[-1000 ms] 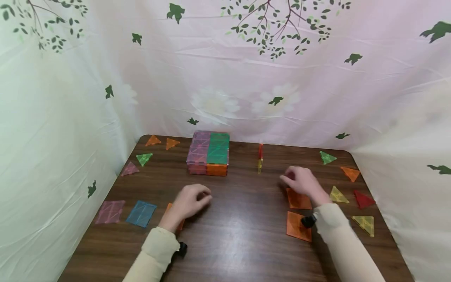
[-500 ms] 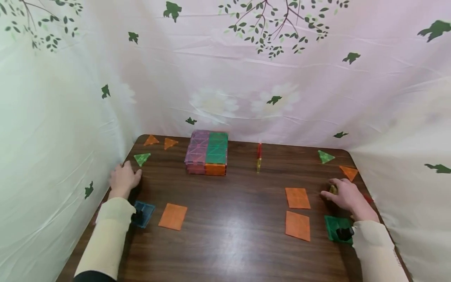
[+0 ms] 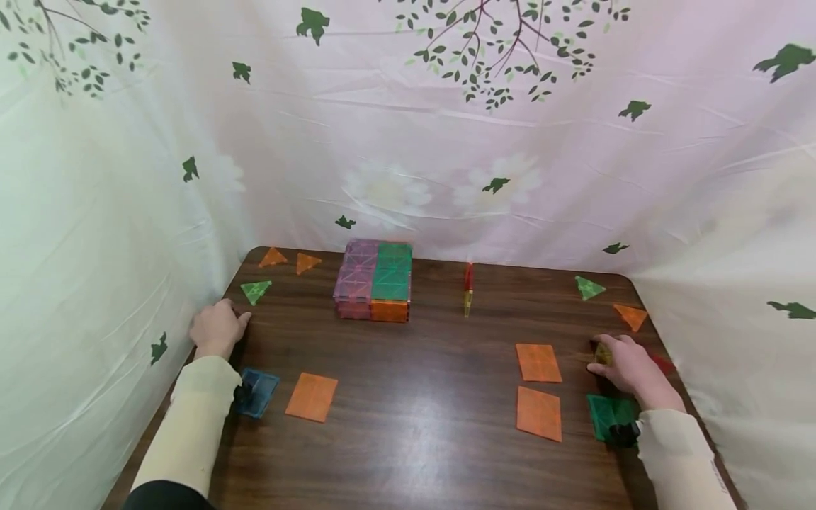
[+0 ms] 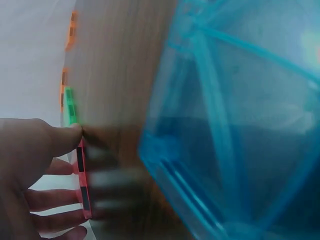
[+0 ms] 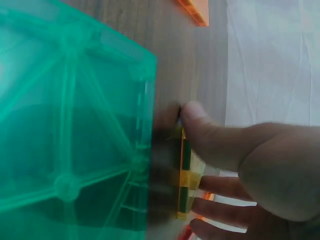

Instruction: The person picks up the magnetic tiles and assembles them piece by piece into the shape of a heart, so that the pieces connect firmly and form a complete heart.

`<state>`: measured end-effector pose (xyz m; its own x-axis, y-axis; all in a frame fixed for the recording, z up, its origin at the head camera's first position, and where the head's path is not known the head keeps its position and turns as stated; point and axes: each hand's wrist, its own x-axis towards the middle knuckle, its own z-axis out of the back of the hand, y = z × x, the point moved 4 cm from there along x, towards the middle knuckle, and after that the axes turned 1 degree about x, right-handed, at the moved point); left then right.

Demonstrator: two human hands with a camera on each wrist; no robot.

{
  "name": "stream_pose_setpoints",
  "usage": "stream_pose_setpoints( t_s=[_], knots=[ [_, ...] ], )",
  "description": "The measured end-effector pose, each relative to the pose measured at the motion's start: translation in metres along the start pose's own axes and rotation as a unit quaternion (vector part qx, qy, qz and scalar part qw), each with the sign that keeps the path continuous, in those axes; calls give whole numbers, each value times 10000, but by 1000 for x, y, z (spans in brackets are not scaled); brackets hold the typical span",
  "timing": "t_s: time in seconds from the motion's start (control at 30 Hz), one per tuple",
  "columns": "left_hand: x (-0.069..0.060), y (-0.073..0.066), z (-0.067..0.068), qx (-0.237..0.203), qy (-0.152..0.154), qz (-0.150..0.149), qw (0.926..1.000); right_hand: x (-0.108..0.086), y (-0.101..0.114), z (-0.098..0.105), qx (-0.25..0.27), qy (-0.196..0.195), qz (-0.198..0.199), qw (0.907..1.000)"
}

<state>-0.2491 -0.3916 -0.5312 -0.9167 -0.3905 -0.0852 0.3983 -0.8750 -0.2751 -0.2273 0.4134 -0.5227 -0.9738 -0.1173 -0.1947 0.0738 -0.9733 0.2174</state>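
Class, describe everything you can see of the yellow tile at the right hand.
The yellow tile looks like translucent plastic, with dark strips showing along its edge. It is near the right side of the table, just beyond the green tile. The right hand grips it, thumb at one end, fingers along it. The hand hides its full outline, and whether it lies flat or is raised cannot be told.

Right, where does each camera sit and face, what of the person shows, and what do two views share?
Head: on the head, facing forward and down at the table; left grip, right grip and sleeves show.
Left wrist: worn there, facing pink triangle; only left grip shows.
Right wrist: worn there, facing yellow triangle; only right grip shows.
Shared: head and right wrist both show the green tile.
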Motion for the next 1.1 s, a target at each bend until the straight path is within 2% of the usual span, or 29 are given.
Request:
stream_pose_setpoints(
  t_s=[0.17,0.33,0.43,0.57,0.67,0.8,0.93,1.1],
  knots=[
    [1,4,3,-299,119,46,9995,-3,-2,-1,106,-89,-99,9999],
    [-8,9,7,-820,165,-247,9962,-5,-5,0,248,-237,-284,9990],
    [-14,10,9,-1016,7,-574,9932,-5,-7,1,338,-403,-343,9980],
    [-27,2,16,-1191,-541,-1068,9856,-4,-8,3,387,-654,-317,9966],
    [-42,-20,20,-1526,-865,-1392,9746,-4,-9,5,435,-796,-273,9955],
    [-69,-61,16,-2022,-1026,-1932,9546,-3,-7,5,421,-843,42,9955],
    [-94,-101,3,-2343,-883,-2532,9344,-2,0,3,312,-847,494,9947],
    [-119,-147,-23,-2597,-242,-3041,9163,-4,12,11,479,-1262,754,9880]
  ],
)
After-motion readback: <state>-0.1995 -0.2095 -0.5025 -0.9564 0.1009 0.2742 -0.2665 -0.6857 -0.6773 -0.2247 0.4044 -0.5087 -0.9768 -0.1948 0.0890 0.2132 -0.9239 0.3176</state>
